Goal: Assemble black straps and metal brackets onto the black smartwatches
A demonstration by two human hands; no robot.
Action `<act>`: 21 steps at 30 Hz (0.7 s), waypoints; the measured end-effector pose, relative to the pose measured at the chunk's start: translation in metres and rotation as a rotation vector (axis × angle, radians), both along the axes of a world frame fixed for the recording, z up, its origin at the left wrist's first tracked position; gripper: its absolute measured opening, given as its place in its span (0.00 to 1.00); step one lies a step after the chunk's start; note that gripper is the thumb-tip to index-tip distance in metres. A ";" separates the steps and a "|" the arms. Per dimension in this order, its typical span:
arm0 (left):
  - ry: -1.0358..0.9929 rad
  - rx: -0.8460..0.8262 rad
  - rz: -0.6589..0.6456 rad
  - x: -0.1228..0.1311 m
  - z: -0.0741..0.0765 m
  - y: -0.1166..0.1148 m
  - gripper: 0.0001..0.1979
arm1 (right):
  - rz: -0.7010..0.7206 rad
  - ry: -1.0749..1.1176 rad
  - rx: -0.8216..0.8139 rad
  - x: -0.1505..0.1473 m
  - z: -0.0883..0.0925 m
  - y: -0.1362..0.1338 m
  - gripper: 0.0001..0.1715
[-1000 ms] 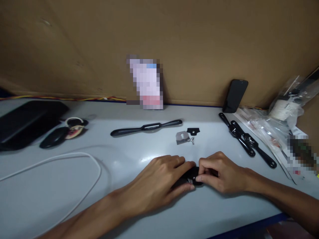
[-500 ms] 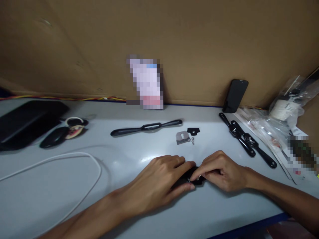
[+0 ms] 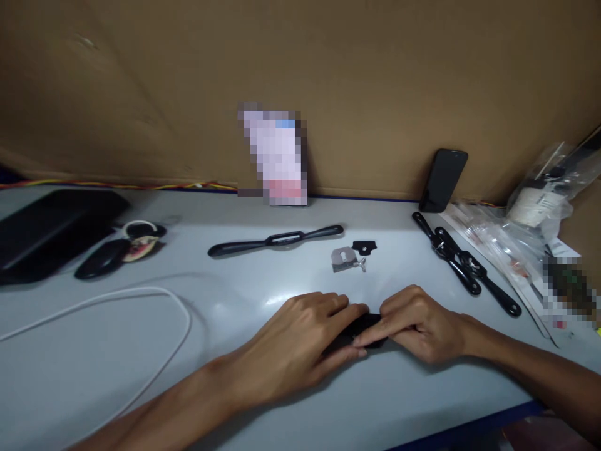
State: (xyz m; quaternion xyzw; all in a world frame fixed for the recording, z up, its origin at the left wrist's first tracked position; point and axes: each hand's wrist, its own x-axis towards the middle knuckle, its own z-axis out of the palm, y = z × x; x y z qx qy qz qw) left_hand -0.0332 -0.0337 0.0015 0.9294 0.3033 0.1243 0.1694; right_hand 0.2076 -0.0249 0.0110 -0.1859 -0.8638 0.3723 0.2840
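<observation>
My left hand (image 3: 300, 341) and my right hand (image 3: 416, 322) meet near the front of the white table (image 3: 235, 369). Between them lies a black tool body (image 3: 364, 326), mostly hidden. The left fingers curl round one end of it. The right thumb and forefinger pinch a small part at its middle, too small to name. Behind the hands lie a grey metal blade (image 3: 342, 259) with a small wing screw (image 3: 360, 265) and a black cap piece (image 3: 364, 247). A bare black spokeshave frame (image 3: 277, 240) lies further back.
Two more black spokeshaves (image 3: 464, 269) lie at the right, beside clear plastic bags (image 3: 511, 244). A dark phone (image 3: 444, 180) leans on the cardboard wall. A white cable (image 3: 154, 300) loops at the left, near a black mouse (image 3: 101, 260), a keyring (image 3: 138, 241) and a black case (image 3: 47, 228).
My right fingers have shifted slightly on the tool, the forefinger now flatter across its middle. The left hand and everything else stay where they were.
</observation>
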 end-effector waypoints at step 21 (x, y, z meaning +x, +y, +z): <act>-0.004 -0.003 -0.007 0.000 -0.001 0.000 0.12 | -0.069 -0.142 -0.046 -0.003 0.009 -0.003 0.16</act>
